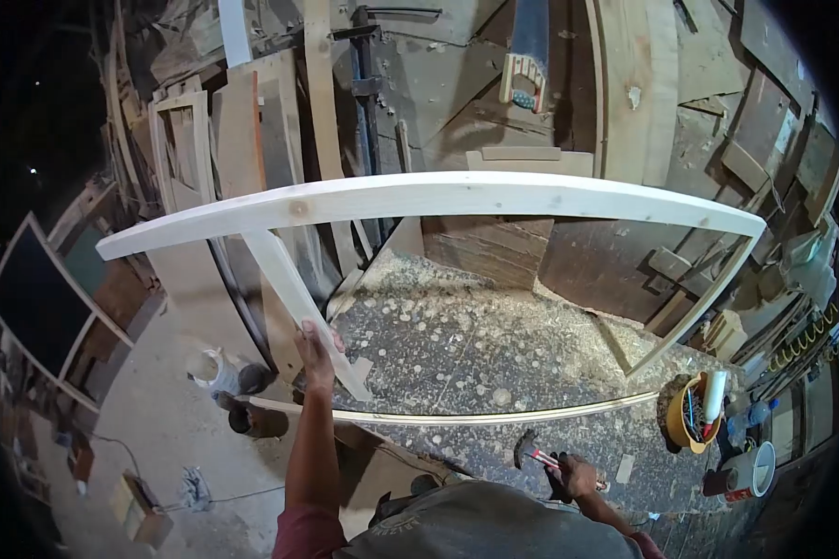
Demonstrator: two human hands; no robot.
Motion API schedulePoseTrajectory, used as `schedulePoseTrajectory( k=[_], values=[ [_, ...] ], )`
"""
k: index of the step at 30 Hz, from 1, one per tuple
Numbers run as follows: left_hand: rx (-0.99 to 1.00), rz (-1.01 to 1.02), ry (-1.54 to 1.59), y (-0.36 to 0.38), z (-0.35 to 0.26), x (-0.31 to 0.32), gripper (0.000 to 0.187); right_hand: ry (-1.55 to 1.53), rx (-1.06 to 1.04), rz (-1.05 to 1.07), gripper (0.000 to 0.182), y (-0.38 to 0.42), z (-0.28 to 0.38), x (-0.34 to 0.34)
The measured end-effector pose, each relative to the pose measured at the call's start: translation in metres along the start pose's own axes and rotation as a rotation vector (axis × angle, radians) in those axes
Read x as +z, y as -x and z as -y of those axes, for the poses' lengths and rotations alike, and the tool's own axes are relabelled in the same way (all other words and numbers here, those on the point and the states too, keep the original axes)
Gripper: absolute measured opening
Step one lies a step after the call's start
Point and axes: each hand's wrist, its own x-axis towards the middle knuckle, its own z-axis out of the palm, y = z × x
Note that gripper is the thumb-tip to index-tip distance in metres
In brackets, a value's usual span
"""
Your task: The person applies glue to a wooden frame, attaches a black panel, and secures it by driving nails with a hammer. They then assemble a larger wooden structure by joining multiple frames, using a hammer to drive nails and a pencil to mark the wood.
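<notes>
A pale wooden frame [438,197] stands on the speckled workbench [457,345], its long beam across the top. From the beam's left part, a short wooden upright [280,275] slants down toward the bench. My left hand [317,356] is wrapped round this upright near its lower end. At the right end, a thinner leg [704,312] comes down to the bench. A narrow wooden strip [457,418] runs along the front. My right hand [578,478] grips a hammer [543,457] by its red handle, low over the bench's front, with its dark head pointing left.
A yellow container [682,430] of small items with a white bottle [714,396] stands at the bench's right, near a white bucket [763,466]. A handsaw [529,61] hangs at the back. Boards [322,102] lean there. Left is a dark-panelled frame [42,298].
</notes>
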Motion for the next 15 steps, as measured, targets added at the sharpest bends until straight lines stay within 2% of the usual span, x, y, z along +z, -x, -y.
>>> schedulePoseTrajectory(
  k=[2, 6, 8, 10, 11, 13, 15],
  values=[
    [0.014, -0.039, -0.019, 0.004, -0.001, 0.002, 0.074, 0.016, 0.006, -0.004, 0.034, -0.001, -0.002, 0.003],
    [0.05, 0.023, -0.018, 0.01, -0.017, -0.001, 0.08, -0.025, 0.036, -0.002, 0.034, 0.0, 0.001, 0.002],
    [0.268, -0.057, -0.092, 0.0, -0.029, -0.003, 0.071, -0.018, 0.029, -0.011, 0.032, 0.0, -0.001, 0.004],
    [0.602, -0.242, -0.113, -0.008, -0.053, -0.002, 0.058, -0.01, 0.031, -0.028, 0.031, 0.002, -0.002, 0.002],
    [0.749, -0.331, -0.169, -0.009, -0.077, 0.001, 0.053, -0.025, 0.029, -0.019, 0.031, 0.002, -0.002, 0.001],
    [0.875, -0.568, -0.467, -0.001, -0.162, 0.033, 0.051, -0.021, -0.044, -0.049, 0.035, 0.0, 0.0, -0.004],
    [1.062, -0.489, -0.57, 0.004, -0.219, 0.057, 0.051, -0.041, -0.032, -0.055, 0.035, -0.001, -0.002, -0.003]
  ],
)
